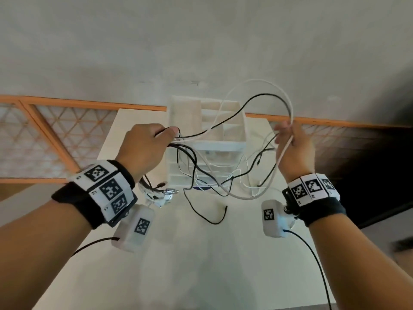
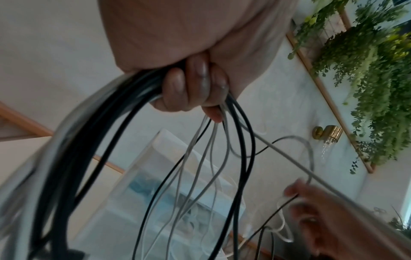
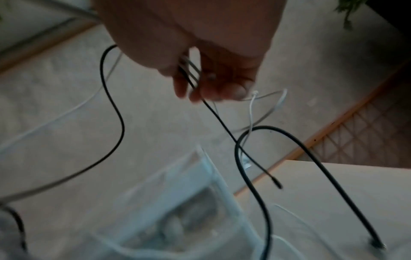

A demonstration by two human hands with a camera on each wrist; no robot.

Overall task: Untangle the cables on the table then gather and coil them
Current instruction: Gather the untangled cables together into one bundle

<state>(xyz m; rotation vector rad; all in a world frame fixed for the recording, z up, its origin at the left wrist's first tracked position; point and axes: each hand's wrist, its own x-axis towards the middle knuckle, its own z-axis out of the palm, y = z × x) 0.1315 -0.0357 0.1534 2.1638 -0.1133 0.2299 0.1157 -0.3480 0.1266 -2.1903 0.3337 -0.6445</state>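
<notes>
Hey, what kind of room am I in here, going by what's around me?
Likely a decorated indoor room, perhaps a home or café corner. A small white table stands against a plain plaster wall edged by an orange lattice rail, and trailing green plants hang above a brass wall fitting.

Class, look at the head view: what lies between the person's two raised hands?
Between the left hand and right hand, black and white cables arch and dangle; behind them stands a white drawer organizer.
</notes>
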